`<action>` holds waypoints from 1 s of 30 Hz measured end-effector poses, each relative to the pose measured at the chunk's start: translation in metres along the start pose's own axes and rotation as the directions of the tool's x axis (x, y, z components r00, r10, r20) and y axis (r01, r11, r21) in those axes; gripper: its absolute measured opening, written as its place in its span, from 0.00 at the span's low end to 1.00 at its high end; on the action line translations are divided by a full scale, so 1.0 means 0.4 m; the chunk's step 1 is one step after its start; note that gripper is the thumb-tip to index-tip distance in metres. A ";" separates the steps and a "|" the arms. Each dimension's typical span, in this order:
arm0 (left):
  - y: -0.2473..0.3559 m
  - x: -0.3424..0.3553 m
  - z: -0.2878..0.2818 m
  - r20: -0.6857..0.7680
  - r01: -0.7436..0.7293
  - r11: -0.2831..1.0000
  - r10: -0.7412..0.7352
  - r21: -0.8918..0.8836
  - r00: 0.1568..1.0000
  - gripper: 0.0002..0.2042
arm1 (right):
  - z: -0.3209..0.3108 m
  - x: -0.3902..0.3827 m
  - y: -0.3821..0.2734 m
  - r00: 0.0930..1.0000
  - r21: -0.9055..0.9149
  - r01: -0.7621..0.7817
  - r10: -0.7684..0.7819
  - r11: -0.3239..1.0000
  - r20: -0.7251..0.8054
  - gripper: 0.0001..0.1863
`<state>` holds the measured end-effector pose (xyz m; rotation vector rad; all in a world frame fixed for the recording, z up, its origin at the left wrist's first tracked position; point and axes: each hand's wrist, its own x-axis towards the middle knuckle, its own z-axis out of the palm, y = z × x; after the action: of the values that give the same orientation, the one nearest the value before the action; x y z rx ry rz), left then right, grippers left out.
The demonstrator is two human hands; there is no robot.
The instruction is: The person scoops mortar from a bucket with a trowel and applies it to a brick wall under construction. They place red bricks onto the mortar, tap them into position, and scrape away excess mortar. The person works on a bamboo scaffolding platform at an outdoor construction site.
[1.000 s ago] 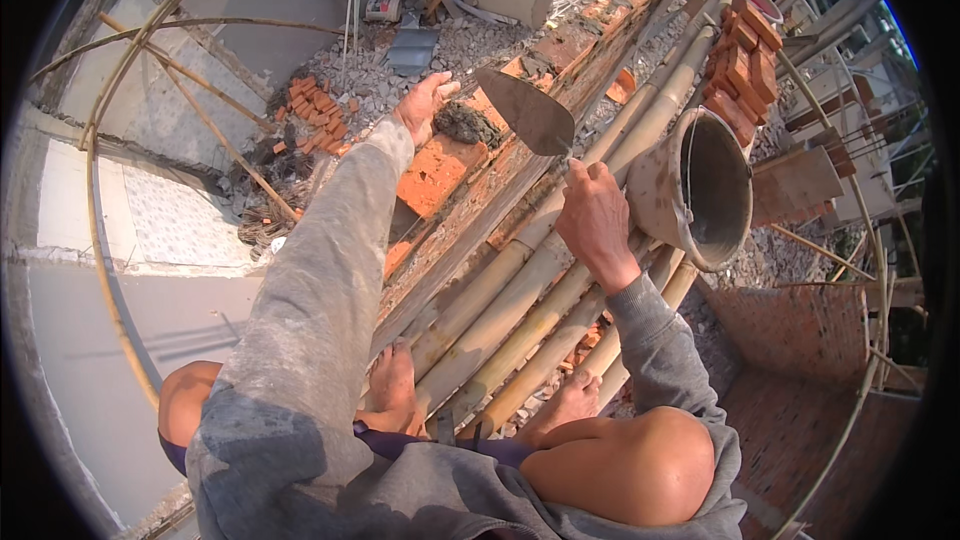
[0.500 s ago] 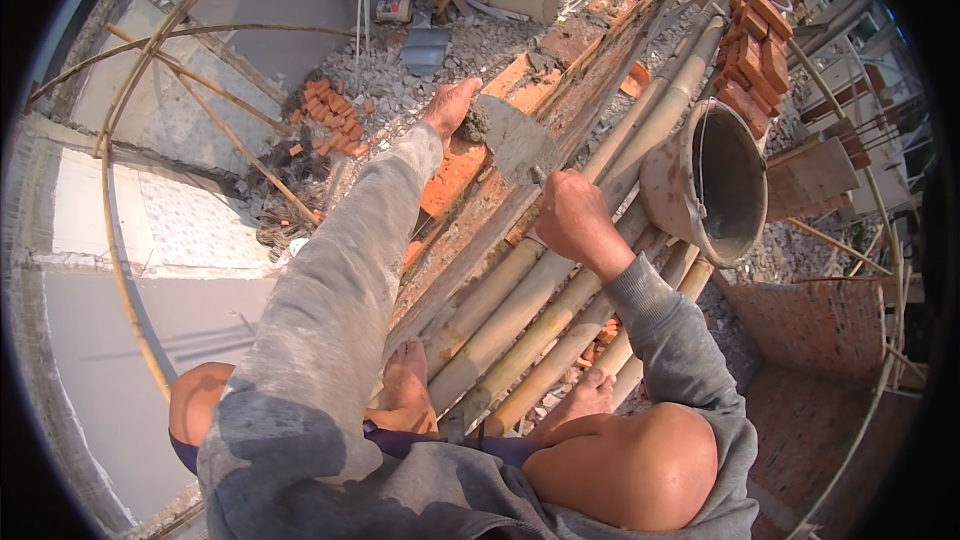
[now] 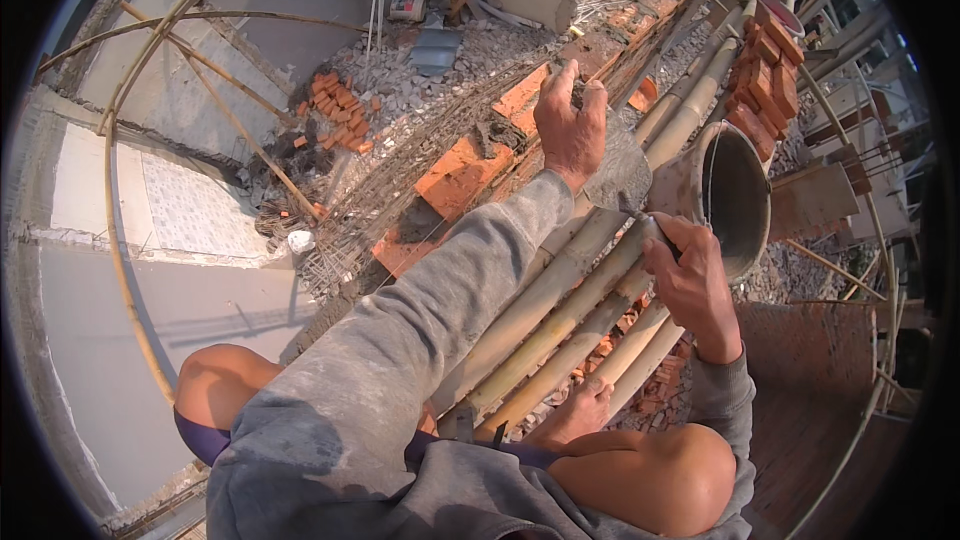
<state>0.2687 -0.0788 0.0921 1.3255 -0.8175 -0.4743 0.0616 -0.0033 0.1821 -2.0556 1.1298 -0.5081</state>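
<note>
My right hand point(image 3: 692, 275) grips a trowel by its dark handle, just left of a mortar-stained bucket point(image 3: 668, 185). The trowel's grey, mortar-smeared blade point(image 3: 620, 175) points away from me over the bamboo poles. Between the blade and the brick wall hovers my left hand point(image 3: 570, 130), its fingers apart and nothing seen in it. On the wall to its left lies an orange brick point(image 3: 462, 178), with a lump of wet mortar point(image 3: 492, 132) at its far end. Another orange brick point(image 3: 522, 98) sits farther along the wall.
Bamboo poles point(image 3: 560, 340) form the footing under my bare feet. A stack of orange bricks point(image 3: 765, 80) stands beyond the bucket. Below left are a heap of bricks point(image 3: 338, 112), rubble and a blue-grey sheet point(image 3: 433, 52). Curved bamboo point(image 3: 115, 230) crosses the left side.
My left hand has left the mortar at the brick's end and swung right, fingers spreading. My right hand has drawn the trowel right and nearer, toward the bucket's side.
</note>
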 end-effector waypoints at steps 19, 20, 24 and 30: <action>-0.178 0.088 -0.436 -0.115 0.502 0.865 -0.499 0.001 0.859 0.36 | -0.035 -0.038 0.126 0.959 -0.317 0.272 -0.282 0.908 0.016 0.23; -0.199 0.118 -0.461 -0.007 0.537 0.842 -0.537 0.044 0.843 0.37 | 0.011 0.003 0.100 0.939 -0.344 0.343 -0.327 0.874 0.106 0.21; -0.229 0.187 -0.460 0.254 0.616 0.780 -0.621 0.109 0.741 0.40 | 0.189 0.143 0.059 0.884 -0.430 0.464 -0.370 0.775 0.287 0.11; -0.240 0.202 -0.403 0.429 0.574 0.776 -0.627 0.263 0.650 0.46 | 0.233 0.259 0.126 0.946 -0.553 0.323 -0.250 0.768 0.205 0.05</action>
<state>0.4554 -0.0512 0.0141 1.5959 -0.8034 -1.3775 0.1481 -0.0708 0.0823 -2.7843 0.9743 -0.1758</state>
